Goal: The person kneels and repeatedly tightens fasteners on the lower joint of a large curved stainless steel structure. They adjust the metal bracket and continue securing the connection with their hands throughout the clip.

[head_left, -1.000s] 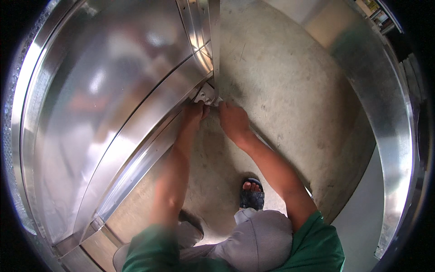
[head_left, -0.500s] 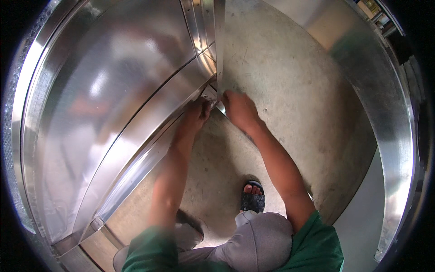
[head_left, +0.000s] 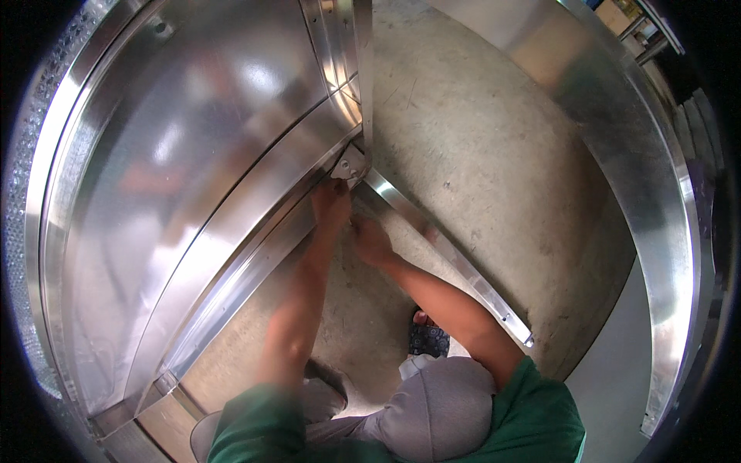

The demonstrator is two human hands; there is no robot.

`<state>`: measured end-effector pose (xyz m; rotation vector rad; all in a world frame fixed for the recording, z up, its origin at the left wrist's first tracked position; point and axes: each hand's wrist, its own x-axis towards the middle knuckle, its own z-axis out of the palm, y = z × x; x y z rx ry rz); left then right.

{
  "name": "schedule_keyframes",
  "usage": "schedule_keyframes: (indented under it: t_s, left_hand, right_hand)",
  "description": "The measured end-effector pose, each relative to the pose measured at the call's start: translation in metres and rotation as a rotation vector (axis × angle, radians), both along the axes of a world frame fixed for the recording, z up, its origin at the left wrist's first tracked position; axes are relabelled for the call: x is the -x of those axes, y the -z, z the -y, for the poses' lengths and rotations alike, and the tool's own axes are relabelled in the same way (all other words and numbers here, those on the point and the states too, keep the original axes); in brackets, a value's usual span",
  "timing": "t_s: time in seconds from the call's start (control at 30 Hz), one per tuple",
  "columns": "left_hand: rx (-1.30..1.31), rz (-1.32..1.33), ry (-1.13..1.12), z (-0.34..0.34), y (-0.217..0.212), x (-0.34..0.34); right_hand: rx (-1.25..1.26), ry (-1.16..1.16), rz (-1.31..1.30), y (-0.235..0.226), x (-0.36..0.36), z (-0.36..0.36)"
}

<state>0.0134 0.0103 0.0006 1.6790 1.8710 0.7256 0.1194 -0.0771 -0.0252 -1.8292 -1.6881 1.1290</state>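
A small grey metal bracket with holes sits at the inner corner of a shiny metal cabinet frame. My left hand is just below it, fingers curled up against the bracket's lower edge; what they grip, if anything, is hidden. Closer to me and slightly right, my right hand is closed, its fingertips pinched near my left wrist. Whatever lies in that pinch is too small to make out. From the bracket corner, a narrow metal bar runs toward the near right, beyond my right forearm.
A large glossy metal panel fills the left side, with a lower rail along it. Another curved-looking metal panel stands at the right. Concrete floor lies between. My sandalled foot is below my hands.
My right hand has come away from the corner, moving down and left toward me. The bracket and the metal bar now show more fully. My left hand has shifted slightly lower.
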Motion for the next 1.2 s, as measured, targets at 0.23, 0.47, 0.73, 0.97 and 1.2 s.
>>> schedule_keyframes:
  t_s: [0.23, 0.47, 0.73, 0.97, 1.2]
  left_hand:
    - [0.003, 0.075, -0.040, 0.006, -0.005, -0.001]
    - [-0.086, -0.061, 0.021, 0.002, 0.002, -0.001]
    - [-0.055, -0.422, 0.205, -0.013, 0.010, 0.006]
    - [-0.018, -0.400, 0.258, -0.018, -0.009, 0.003]
    - [-0.046, -0.307, 0.178, -0.019, -0.015, -0.006]
  right_hand:
    - [0.038, -0.018, 0.001, 0.006, 0.000, -0.006]
    - [-0.030, -0.015, -0.096, 0.030, 0.007, -0.013]
    - [-0.020, 0.047, -0.109, 0.032, 0.023, -0.026]
    - [0.100, -0.018, -0.031, 0.022, 0.042, -0.037]
    - [0.186, 0.160, -0.190, 0.001, 0.027, -0.030]
